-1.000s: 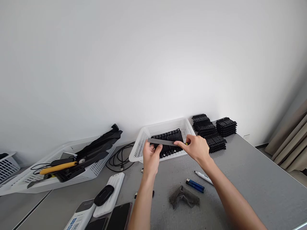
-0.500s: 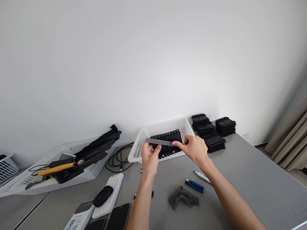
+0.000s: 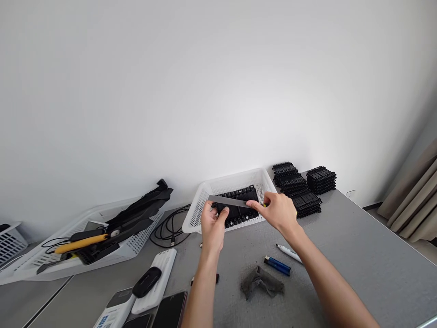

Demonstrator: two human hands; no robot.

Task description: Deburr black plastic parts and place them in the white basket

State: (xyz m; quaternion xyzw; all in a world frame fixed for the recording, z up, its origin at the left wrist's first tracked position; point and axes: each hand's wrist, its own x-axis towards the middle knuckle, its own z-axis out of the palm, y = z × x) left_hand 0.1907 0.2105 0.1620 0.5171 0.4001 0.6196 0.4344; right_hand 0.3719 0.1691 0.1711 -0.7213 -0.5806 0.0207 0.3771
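Note:
My left hand (image 3: 213, 226) is closed on the left end of a black plastic panel (image 3: 253, 197) with toothed edges, its thumb lying on top. The panel is in front of the white basket (image 3: 195, 210). In my right hand (image 3: 280, 211) is a flat grey metal file (image 3: 232, 201), its handle mostly hidden by the fingers with a little yellow showing. The file lies slantwise across the panel, its far tip near my left fingertips.
Stacks of similar black panels (image 3: 305, 200) stand right of the basket. Nearer are a marker (image 3: 288, 252), a blue lighter (image 3: 277, 265) and a grey cloth (image 3: 261, 281). To the left are a black cable (image 3: 167, 228), a basket of tools (image 3: 136, 243), a white power bank (image 3: 160, 273) and a phone (image 3: 170, 310).
The file and my right hand have shifted slightly to the right. My left hand stays on the panel in nearly the same place.

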